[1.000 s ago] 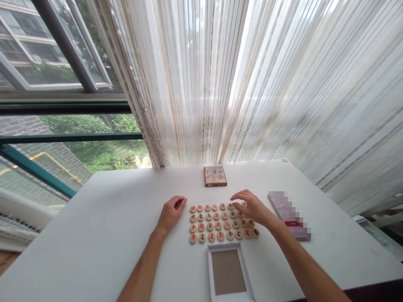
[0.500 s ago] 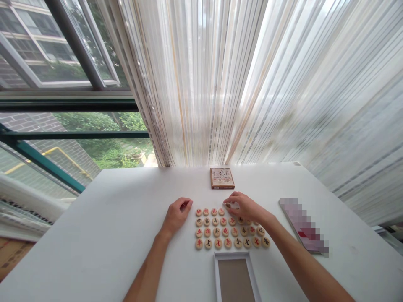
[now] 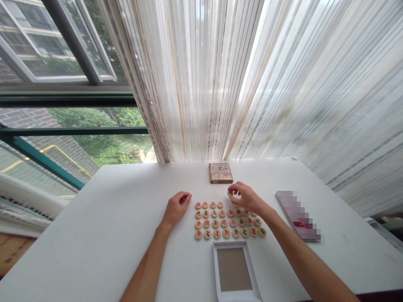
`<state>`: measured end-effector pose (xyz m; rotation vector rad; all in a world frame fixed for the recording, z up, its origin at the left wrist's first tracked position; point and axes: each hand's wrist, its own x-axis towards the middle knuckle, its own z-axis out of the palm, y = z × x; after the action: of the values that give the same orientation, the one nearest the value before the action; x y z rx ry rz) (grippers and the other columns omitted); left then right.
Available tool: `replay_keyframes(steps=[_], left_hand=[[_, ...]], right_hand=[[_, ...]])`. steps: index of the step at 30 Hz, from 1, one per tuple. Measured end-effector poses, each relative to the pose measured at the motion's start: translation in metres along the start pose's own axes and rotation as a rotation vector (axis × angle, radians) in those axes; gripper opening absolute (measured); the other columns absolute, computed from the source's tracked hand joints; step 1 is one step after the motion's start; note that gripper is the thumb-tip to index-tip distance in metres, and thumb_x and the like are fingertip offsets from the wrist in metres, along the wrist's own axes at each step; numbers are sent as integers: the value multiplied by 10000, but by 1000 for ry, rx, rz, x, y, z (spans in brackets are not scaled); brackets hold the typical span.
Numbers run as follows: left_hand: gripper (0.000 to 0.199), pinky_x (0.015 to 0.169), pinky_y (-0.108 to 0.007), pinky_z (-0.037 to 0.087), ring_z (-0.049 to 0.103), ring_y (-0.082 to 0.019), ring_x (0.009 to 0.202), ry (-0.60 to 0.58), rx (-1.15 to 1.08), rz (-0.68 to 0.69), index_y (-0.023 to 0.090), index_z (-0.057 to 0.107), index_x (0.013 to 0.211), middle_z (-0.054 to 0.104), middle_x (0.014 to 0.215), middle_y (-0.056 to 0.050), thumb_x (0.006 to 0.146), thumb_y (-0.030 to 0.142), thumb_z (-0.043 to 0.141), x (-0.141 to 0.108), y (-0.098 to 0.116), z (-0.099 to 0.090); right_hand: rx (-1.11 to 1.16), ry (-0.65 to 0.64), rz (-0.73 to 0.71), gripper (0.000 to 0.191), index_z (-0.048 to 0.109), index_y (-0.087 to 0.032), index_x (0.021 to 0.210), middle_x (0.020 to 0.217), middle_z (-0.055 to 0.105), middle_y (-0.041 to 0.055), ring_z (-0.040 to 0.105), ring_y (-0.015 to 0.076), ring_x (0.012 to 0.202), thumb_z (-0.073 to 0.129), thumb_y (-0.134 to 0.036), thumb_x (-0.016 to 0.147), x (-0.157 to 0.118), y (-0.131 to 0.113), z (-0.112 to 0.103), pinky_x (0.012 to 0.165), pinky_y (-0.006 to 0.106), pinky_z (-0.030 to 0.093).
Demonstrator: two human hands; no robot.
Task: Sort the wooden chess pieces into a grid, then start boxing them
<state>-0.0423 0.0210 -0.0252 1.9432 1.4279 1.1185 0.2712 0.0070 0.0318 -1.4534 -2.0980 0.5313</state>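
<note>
Round wooden Chinese chess pieces with red or black characters lie face up in rows on the white table point(image 3: 103, 235). My right hand point(image 3: 247, 198) is above the far row, pinching one Chinese chess piece point(image 3: 230, 193) between thumb and fingertips; the piece is tilted and its dark character shows in part. That hand hides some pieces at the right of the back rows. Left of the rows, my left hand point(image 3: 176, 207) rests on the table, fingers curled and thumb against them, with no object showing. Nearest to it is a red-marked piece point(image 3: 198, 205) at the row's end.
Behind the pieces lies a small printed box point(image 3: 221, 173). An open shallow tray with a white rim point(image 3: 215, 268) is in front of them. To the right is a flat pinkish item point(image 3: 288, 209), partly pixelated. String curtains point(image 3: 201, 84) hang along the table's far edge.
My right hand has moved slightly away and to the right with the pinched piece. My left hand stays in place beside the rows. The whole view has tilted a little downward.
</note>
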Motion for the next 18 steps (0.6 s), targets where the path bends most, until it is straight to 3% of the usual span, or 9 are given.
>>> replay_keyframes(steps=[6,11,14,18], left_hand=[[269,742,-286,531,680,-190,768,4,4,-3,210,703,890,750,867,-38,933,421,543,0,-1,0],[290,759,-297,533,682,-204,787,9,10,-14,212,712,888,756,883,-45,913,457,559,0,-1,0],[293,765,-301,531,678,-205,785,11,12,-22,209,718,892,758,887,-46,901,462,571,0,-1,1],[282,773,-298,529,682,-202,787,19,22,-27,207,722,887,760,885,-41,895,451,581,-2,-2,1]], right_hand=[[96,126,32,211,658,-248,1079,999,649,60,636,194,804,609,-248,874,-90,-27,-28,759,341,562],[48,227,171,151,635,-267,1015,977,662,64,627,212,751,609,-255,867,-172,-24,-17,656,345,553],[62,170,194,130,614,-260,1015,989,654,69,628,214,783,576,-239,892,-193,-21,2,668,339,551],[52,109,162,118,633,-262,994,1052,636,75,619,249,1015,548,-219,924,-200,-18,19,919,401,527]])
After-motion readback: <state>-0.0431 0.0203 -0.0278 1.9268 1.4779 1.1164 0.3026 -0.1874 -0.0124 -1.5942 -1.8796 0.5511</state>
